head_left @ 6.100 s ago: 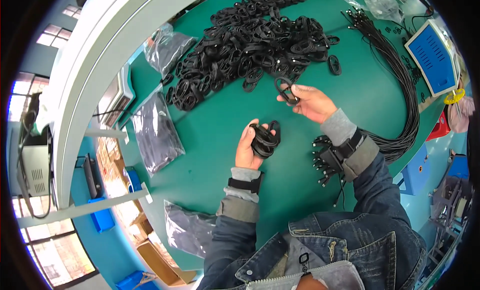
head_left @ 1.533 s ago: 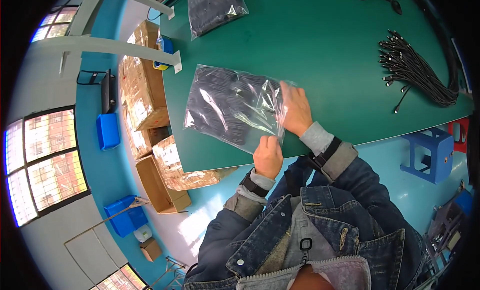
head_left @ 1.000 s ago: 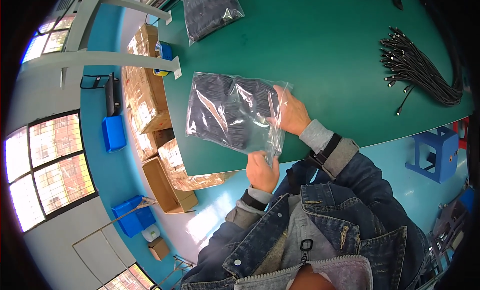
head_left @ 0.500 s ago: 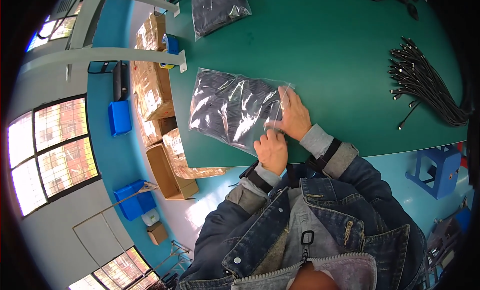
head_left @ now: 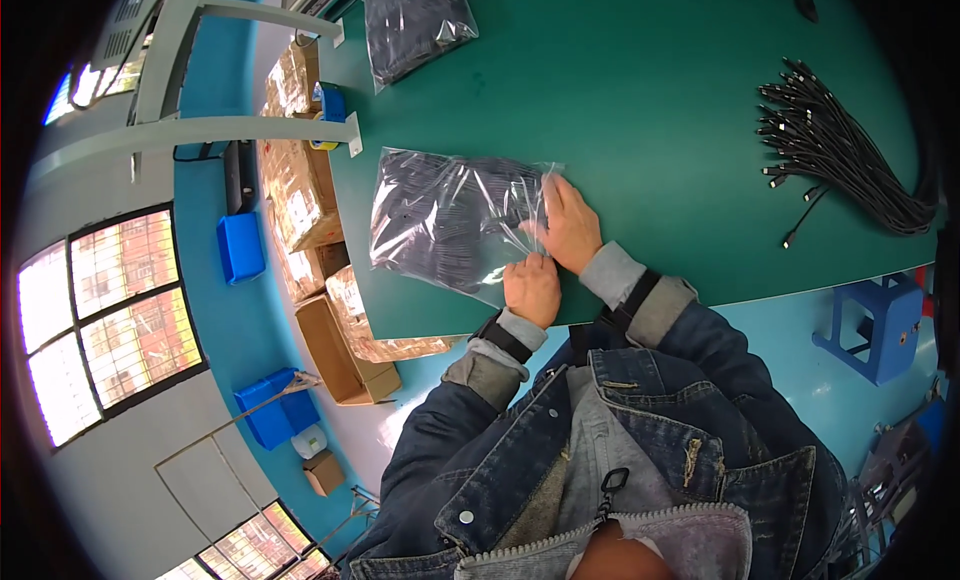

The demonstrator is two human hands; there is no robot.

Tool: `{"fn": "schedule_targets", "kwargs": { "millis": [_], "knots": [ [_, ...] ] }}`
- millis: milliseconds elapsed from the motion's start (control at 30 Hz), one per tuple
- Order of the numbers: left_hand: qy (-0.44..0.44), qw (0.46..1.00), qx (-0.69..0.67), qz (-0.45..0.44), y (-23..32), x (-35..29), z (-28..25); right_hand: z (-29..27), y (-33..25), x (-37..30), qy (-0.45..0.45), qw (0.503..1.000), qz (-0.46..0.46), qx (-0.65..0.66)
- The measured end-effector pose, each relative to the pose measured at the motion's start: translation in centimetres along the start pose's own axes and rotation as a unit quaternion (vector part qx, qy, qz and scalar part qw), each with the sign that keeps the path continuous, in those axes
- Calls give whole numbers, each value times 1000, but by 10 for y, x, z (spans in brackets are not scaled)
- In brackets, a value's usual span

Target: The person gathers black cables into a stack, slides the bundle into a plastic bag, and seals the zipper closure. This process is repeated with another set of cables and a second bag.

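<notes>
A clear plastic bag (head_left: 425, 225) full of dark cables lies flat on the green table near its front edge. At the bag's right end, my left hand (head_left: 532, 289) has its fingers curled on the near corner of the loose plastic. Just beyond it, my right hand (head_left: 571, 226) grips the same end, thumb toward the cables and fingers over the film. Its fingertips are partly hidden by the shiny plastic. The two hands almost touch.
Another filled clear bag (head_left: 415, 25) lies at the table's far left. A bundle of black cables (head_left: 850, 155) rests at the right. A grey metal frame (head_left: 250, 131) meets the left edge, beside stacked cardboard boxes (head_left: 300, 185). A blue stool (head_left: 875, 330) stands at right.
The whole view has shifted slightly. My left hand has moved a little farther up along the bag's end, closer to my right hand. Both keep hold of the plastic.
</notes>
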State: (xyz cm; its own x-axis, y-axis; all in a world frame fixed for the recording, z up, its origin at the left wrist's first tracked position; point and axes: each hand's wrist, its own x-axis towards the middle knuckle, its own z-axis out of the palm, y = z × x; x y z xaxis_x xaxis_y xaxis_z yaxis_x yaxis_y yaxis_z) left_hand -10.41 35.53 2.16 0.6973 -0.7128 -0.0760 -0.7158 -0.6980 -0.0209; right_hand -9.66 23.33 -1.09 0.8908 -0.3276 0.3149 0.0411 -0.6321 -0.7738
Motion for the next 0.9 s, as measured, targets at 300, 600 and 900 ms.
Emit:
{"fn": "schedule_targets", "kwargs": {
  "millis": [300,600,900],
  "knots": [
    [74,997,-30,7,-2,-5,-10,-14,5,13,-3,999,-4,-39],
    [33,999,-29,26,-10,-22,-8,-10,-7,11,-28,997,27,-66],
    [21,998,-52,33,-17,-19,7,-10,9,-3,-71,994,-11,76]
  ]
}}
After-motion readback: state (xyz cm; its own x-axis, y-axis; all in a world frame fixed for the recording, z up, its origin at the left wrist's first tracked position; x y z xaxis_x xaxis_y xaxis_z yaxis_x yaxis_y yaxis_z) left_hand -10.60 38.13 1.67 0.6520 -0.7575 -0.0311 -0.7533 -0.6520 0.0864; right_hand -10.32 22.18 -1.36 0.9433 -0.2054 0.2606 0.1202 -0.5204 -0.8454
